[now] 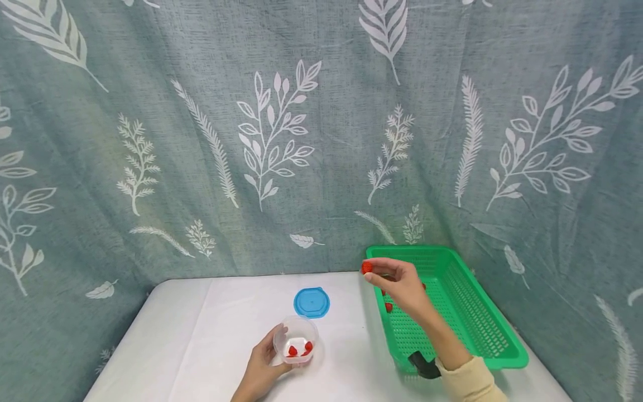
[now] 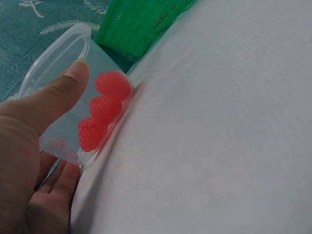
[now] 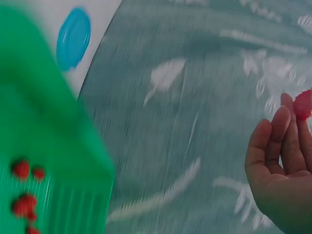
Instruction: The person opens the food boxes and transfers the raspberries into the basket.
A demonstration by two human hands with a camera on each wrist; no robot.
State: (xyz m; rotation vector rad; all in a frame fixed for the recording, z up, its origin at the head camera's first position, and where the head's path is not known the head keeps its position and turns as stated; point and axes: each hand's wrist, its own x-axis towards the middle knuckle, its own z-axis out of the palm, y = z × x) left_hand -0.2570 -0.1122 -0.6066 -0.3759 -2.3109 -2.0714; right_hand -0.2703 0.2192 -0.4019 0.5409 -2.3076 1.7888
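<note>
My left hand [image 1: 266, 360] grips a clear plastic cup [image 1: 300, 326] at the front of the white table, thumb on one side and fingers round the other. Three red raspberries [image 2: 105, 109] lie in the bottom of the cup, clearest in the left wrist view. Above the left rim of the green basket [image 1: 482, 312], my right hand [image 1: 402, 285] pinches another raspberry [image 1: 367, 267] between thumb and fingertips. Several more raspberries [image 3: 24, 204] lie inside that basket, some of them hidden by the right hand in the head view.
A round blue lid [image 1: 312, 302] lies flat on the white table [image 1: 226, 329], just behind the cup. Leaf-patterned teal cloth [image 1: 321, 167] hangs along the back and sides. A black strap-like piece [image 1: 424, 365] shows at the right wrist, over the basket's near end.
</note>
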